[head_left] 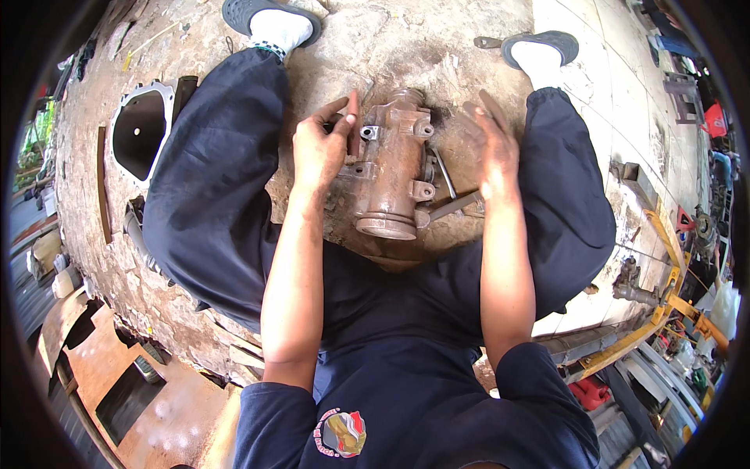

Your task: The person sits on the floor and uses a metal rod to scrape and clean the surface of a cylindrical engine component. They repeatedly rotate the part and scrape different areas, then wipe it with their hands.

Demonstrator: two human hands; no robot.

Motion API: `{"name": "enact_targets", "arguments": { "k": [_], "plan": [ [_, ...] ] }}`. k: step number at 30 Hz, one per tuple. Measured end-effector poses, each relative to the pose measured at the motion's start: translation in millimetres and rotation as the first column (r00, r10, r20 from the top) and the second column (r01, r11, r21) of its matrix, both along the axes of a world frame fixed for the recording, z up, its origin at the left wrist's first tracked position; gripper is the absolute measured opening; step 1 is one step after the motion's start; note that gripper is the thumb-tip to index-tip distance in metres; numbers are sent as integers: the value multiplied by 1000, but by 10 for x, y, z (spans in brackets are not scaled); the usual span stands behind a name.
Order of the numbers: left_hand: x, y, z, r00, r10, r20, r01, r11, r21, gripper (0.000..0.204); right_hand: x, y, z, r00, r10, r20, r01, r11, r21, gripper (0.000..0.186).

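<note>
A rusty cylindrical metal housing (394,168) with several side lugs lies on the ground between my legs, its round capped end toward me. At its left side is my left hand (322,148), fingers bent and thumb closed against a narrow reddish piece (353,139), whose kind I cannot make out. Off the housing's right side, my right hand (495,148) is raised with fingers spread and slightly blurred, nothing in it. Between that hand and the housing lie a thin shiny rod (444,173) and a dark flat bar (453,205).
A hollow metal casing (167,95) with a pale flange stands beyond my left leg. A small dark tool (488,42) lies near my right shoe (564,47). Yellow metal framework (664,313) and a red container (590,392) are at right. A worn brown panel (176,399) is at lower left.
</note>
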State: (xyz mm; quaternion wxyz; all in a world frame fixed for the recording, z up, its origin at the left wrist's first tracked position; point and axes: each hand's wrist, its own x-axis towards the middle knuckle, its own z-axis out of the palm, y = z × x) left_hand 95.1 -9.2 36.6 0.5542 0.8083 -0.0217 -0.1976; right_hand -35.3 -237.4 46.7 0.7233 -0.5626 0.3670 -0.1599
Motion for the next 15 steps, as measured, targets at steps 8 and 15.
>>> {"name": "enact_targets", "arguments": {
  "k": [8, 15],
  "plan": [
    [-7, -38, 46, 954, 11, -299, -100, 953, -284, 32, -688, -155, -466, 814, 155, -561, -468, 745, -474, 26],
    [-31, 26, 109, 950, 27, -310, -146, 918, -368, 26, -392, 203, -747, 365, 16, -931, -806, 506, -307, 28]
  ]
}}
